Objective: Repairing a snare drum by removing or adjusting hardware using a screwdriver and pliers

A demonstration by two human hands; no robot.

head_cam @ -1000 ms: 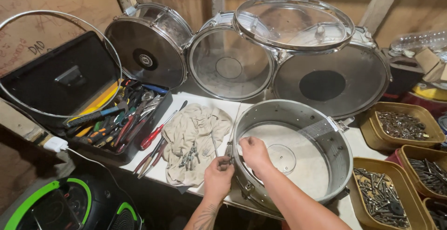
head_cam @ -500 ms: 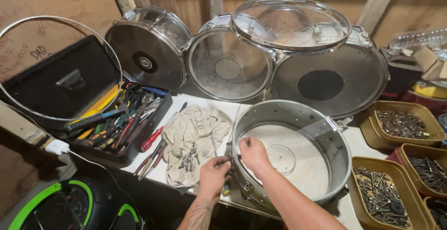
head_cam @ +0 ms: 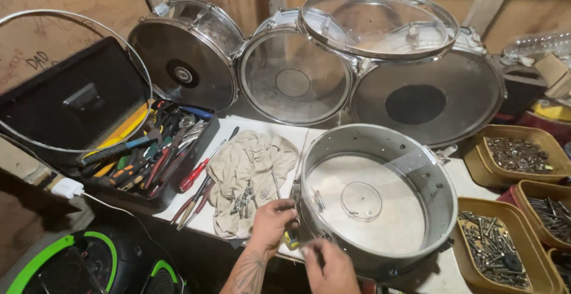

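Both hands probably touching drum shell's rim.

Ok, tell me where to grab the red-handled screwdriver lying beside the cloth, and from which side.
Take the red-handled screwdriver by its thick red handle, coming down from above. It lies flat on the white board with its shaft pointing up and away, and the handle is the widest part. The cloth lies right of it and pliers lie close below, so a sideways approach looks cramped.
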